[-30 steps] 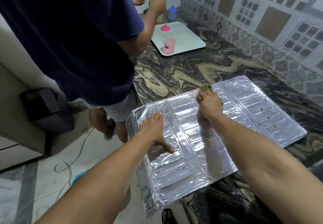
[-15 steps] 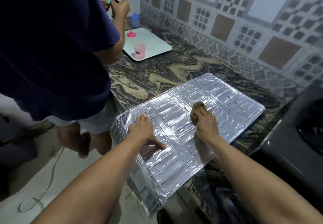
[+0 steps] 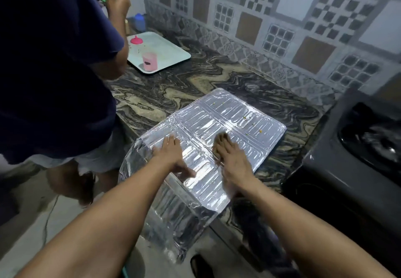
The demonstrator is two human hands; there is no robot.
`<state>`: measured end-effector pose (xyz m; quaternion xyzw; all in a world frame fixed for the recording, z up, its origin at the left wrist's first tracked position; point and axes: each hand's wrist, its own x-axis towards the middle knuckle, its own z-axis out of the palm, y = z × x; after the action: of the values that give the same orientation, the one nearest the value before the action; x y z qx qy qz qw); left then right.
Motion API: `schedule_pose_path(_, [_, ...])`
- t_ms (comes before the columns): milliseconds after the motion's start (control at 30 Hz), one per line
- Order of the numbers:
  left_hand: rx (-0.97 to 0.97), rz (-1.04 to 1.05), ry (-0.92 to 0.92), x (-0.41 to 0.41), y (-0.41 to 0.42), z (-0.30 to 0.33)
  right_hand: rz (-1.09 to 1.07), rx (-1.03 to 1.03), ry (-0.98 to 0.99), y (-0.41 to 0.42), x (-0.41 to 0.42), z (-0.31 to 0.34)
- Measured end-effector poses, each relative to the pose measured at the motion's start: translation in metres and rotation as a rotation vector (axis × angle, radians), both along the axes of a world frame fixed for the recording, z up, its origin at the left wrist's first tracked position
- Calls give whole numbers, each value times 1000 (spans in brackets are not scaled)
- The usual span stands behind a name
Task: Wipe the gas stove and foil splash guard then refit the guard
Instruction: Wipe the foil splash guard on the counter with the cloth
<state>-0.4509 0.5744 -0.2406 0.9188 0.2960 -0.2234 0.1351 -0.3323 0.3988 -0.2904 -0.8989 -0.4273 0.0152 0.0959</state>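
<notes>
- Foil first: the guard [image 3: 219,125] lies flat on the counter [image 3: 195,86], its near-left panel folded down over the counter's edge toward 7 o'clock.
- Our left hand [image 3: 171,156] presses flat on the left panel, fingers straight and apart, holding nothing.
- Our right hand [image 3: 227,154] rests palm-down on the middle panel. Something dark shows under its fingertips, perhaps a scrubber, but we cannot tell whether the fingers are clamped on it.
- We judge that we are in the guard-wiping step: one hand steadies, the other rubs.
- Yellow specks [image 3: 252,124] still sit on the far-right panel, toward 1 o'clock of our right hand, so that panel looks undone.
- Next we likely need to carry the rubbing hand out to 1 o'clock, keeping the left pressing so the thin foil neither slides nor buckles.
- The stove [image 3: 358,147] waits at 3 o'clock, just beside the guard; refitting comes later.
- Another person [image 3: 54,65] stands at 10 o'clock by a tray [image 3: 171,49].
</notes>
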Motion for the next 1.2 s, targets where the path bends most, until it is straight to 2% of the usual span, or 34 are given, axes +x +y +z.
schedule_pose_path(100, [21,1,1,0,0,-3,-370,-1,21,-24,35,10])
schedule_pose_path(167, [30,5,12,1,-4,1,-385,51,11,-24,37,15])
schedule_pose_path(233, [36,9,33,5,-6,5,-146,127,11,-17,21,13])
schedule_pose_path(333, [52,10,60,14,-7,9,311,83,-4,-18,-10,-8])
schedule_pose_path(400, [60,-2,75,18,-6,10,324,75,25,-28,-1,-14])
schedule_pose_path(467, [53,3,66,19,-7,11,101,130,45,-41,18,-9])
schedule_pose_path(567, [57,17,58,19,-9,12,-400,116,66,-43,41,7])
schedule_pose_path(633, [69,20,56,19,-10,11,-584,135,75,-24,35,12])
schedule_pose_path(700, [80,19,58,19,-12,10,-487,246,82,-3,17,15])
schedule_pose_path(767, [96,10,68,21,-12,12,-118,286,142,13,-10,11])
schedule_pose_path(833, [107,7,77,22,-12,16,238,164,129,17,-22,6])
schedule_pose_path(867, [103,9,74,22,-11,17,282,125,127,16,-16,6])
schedule_pose_path(933, [90,6,65,20,-9,16,150,188,88,10,1,9])
schedule_pose_path(1000, [88,-8,43,17,-8,14,-107,258,17,0,28,12])
schedule_pose_path(1100, [90,-12,17,13,-8,13,-472,168,8,1,58,16])
schedule_pose_path(1167, [89,-4,2,12,-8,11,-449,182,-7,12,54,14])
schedule_pose_path(1200, [86,0,-6,12,-7,10,-315,189,-19,20,47,11])
